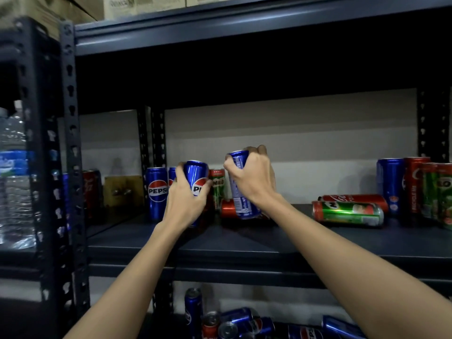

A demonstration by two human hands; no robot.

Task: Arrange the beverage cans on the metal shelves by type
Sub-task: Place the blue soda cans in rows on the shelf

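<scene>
Head view: left hand (187,194) gripping upright blue can (197,177); right hand (252,174) clutching tilted blue can (241,192). Rigid, smooth, probably slippery; best held mid-body.

Single view, head-mounted, wide-angle. It faces forward, straight into the metal shelf unit (244,243), roughly level with the middle shelf board. Close range: both my forearms run up from the bottom edge, my left hand (186,201) and right hand (252,177) near frame centre. Underside of the upper shelf (244,28) fills the top; the lower shelf's cans (234,324) show at the bottom edge. Edges bend and blur, notably the left upright (73,143). No second view to compare.
</scene>
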